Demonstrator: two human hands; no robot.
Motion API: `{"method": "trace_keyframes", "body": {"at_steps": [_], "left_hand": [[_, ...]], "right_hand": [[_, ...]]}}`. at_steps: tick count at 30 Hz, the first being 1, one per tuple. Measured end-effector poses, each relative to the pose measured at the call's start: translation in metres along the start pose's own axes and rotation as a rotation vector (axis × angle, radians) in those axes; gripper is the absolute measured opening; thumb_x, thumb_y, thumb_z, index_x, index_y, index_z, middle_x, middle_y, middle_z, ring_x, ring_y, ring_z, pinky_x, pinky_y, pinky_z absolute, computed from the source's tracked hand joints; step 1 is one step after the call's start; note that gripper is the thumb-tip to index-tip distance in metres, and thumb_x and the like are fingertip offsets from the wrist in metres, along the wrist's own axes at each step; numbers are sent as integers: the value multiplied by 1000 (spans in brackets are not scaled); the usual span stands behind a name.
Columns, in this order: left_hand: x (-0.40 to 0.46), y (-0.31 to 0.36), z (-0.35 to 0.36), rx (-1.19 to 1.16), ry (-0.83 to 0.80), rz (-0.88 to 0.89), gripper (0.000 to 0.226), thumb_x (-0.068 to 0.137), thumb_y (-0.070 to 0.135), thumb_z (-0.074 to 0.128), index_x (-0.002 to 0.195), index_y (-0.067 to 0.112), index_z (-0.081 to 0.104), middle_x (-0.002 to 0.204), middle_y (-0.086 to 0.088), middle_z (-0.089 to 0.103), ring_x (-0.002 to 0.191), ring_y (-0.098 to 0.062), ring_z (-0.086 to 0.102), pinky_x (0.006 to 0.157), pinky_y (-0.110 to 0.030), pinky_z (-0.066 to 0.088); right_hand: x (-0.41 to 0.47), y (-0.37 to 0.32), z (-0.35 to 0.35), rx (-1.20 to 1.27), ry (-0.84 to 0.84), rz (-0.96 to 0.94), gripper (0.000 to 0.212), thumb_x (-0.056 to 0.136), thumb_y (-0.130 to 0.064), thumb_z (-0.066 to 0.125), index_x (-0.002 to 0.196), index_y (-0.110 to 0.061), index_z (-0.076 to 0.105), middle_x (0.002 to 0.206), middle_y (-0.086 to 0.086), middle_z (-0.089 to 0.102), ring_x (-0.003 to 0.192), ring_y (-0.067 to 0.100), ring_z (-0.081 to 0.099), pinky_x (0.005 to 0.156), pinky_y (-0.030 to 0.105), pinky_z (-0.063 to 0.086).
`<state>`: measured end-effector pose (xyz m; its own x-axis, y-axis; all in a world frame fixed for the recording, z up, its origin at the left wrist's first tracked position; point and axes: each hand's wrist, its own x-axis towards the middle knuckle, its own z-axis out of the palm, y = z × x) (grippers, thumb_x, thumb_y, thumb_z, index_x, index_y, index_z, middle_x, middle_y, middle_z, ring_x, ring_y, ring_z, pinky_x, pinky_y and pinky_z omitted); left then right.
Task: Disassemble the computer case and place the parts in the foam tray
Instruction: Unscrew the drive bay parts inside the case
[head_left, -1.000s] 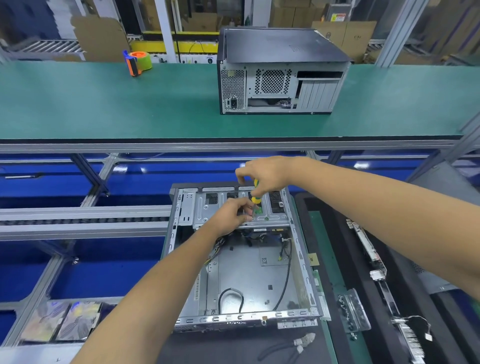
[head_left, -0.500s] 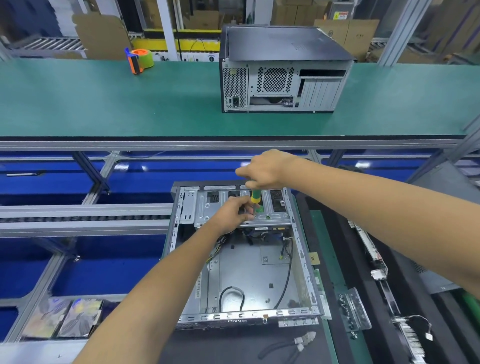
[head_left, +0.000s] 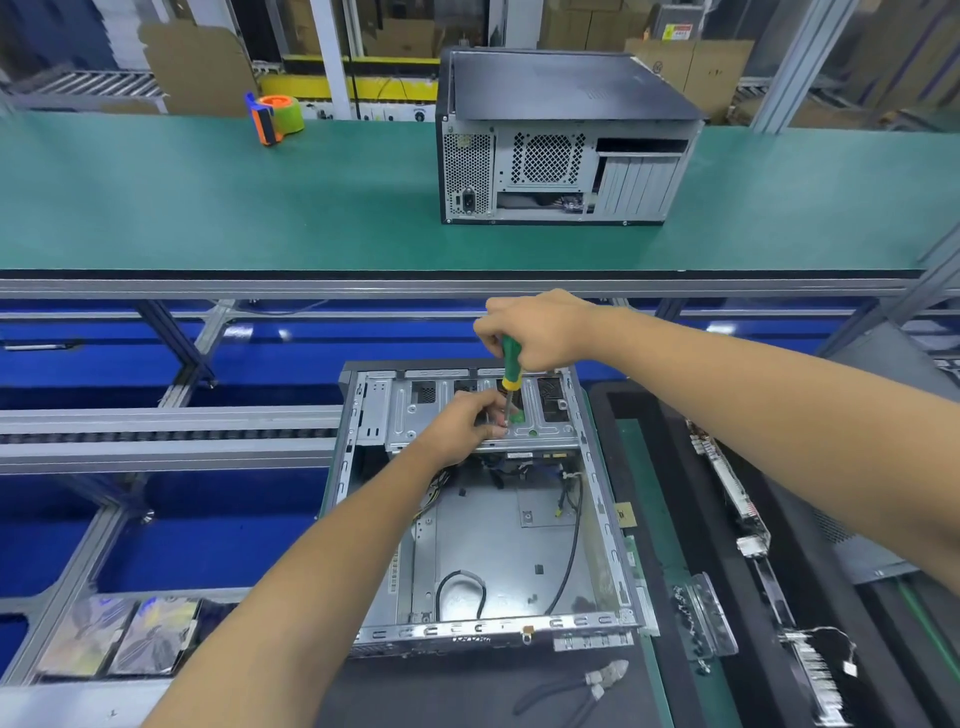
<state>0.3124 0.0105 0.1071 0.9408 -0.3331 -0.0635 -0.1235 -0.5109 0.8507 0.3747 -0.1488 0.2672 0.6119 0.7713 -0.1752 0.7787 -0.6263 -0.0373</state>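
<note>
Now the right hand (head_left: 540, 327) grips a screwdriver (head_left: 510, 371); the left hand (head_left: 467, 423) pinches its tip.

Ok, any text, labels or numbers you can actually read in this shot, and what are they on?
None is legible.
Red and white sign at the back: blurred.
Label strip inside the open case: too small.
Yellow tag on the case's right edge: mark unreadable.
Cardboard box behind the closed case: faint round mark, unreadable.

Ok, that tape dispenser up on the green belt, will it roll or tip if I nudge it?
The tape dispenser probably won't roll: its orange frame appears to rest on the green belt. It looks light, so it would likely slide. Standing narrow on edge, a sideways nudge might tip it.
</note>
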Motion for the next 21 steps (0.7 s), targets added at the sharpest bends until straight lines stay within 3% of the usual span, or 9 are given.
{"method": "trace_keyframes", "body": {"at_steps": [5, 10, 13, 16, 18, 20, 21], "left_hand": [[0, 2, 0, -1, 6, -27, 24, 91, -3, 72, 114, 0, 64, 105, -15, 69, 105, -29, 67, 100, -46, 52], [-2, 4, -1, -43, 0, 7, 17, 88, -1, 76, 88, 1, 59, 103, -24, 68, 113, -30, 68, 99, -52, 53], [-2, 3, 0, -62, 20, 3, 27, 90, 2, 75, 82, -7, 51, 98, -18, 71, 102, -34, 70, 92, -52, 55], [-1, 0, 1, -68, 40, -23, 27, 93, 4, 73, 77, 1, 51, 92, -18, 69, 91, -40, 67, 84, -51, 53], [0, -1, 1, -88, 57, -59, 18, 94, 5, 71, 82, 10, 58, 95, -24, 68, 81, -33, 62, 81, -50, 53], [0, -3, 2, -165, 85, -92, 5, 97, 4, 67, 98, 7, 64, 93, -20, 67, 80, -22, 59, 77, -43, 53], [0, -4, 2, -207, 109, -103, 8, 98, 3, 65, 106, 6, 65, 95, -17, 67, 81, -19, 60, 76, -39, 53]], "right_hand": [[-1, 4, -3, 38, -5, 23, 34, 75, -5, 53, 92, -35, 51, 92, -11, 43, 80, 15, 50, 56, 30, 26], [-1, 2, 0, 87, 5, 32, 35, 74, -5, 53, 92, -34, 52, 90, -13, 43, 75, 6, 47, 55, 28, 24], [-1, 2, -1, 109, 11, 33, 34, 74, -5, 53, 91, -34, 52, 90, -12, 44, 76, 6, 49, 56, 28, 25], [-2, 2, -2, 121, 22, 32, 33, 74, -5, 53, 90, -34, 52, 93, -10, 46, 77, 8, 49, 57, 30, 29], [-6, 4, -4, 129, 39, 44, 31, 75, -6, 54, 88, -34, 51, 94, -9, 48, 77, 4, 48, 58, 30, 29], [-11, 8, -9, 133, 52, 68, 29, 76, -8, 55, 87, -34, 50, 94, -9, 48, 78, 5, 49, 58, 31, 31], [-15, 11, -10, 137, 54, 78, 28, 76, -8, 55, 87, -33, 50, 94, -9, 49, 79, 7, 49, 59, 32, 32]]}}
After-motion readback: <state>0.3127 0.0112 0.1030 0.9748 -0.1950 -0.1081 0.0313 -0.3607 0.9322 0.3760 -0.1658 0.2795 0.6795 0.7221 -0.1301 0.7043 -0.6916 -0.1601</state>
